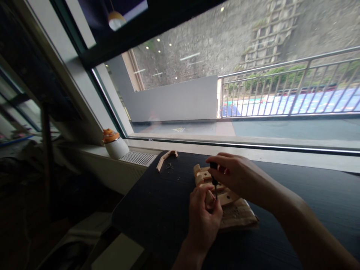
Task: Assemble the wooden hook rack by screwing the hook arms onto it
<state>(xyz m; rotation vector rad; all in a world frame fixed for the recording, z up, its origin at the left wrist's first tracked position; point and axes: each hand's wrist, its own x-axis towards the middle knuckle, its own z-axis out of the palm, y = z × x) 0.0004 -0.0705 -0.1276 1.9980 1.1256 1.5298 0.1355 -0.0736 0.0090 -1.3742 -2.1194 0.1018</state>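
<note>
My right hand (234, 170) is closed around the black handle of a screwdriver (215, 181), whose thin shaft points down. The tip ends at the fingers of my left hand (203, 217), where its exact contact is hidden. That hand grips a pale wooden piece (209, 198). Beyond it lie more wooden pieces (206, 174) with round dark holes, set side by side. Under them is a flat brown package (243, 215), with small dark bits on top that are too small to make out.
A curved wooden piece (164, 160) lies at the far left of the dark table (152, 198), beside a few small screws (169, 166). On the sill stands a white jar with an orange top (114, 144), next to a vent grille (137, 158). A large window borders the table's far side.
</note>
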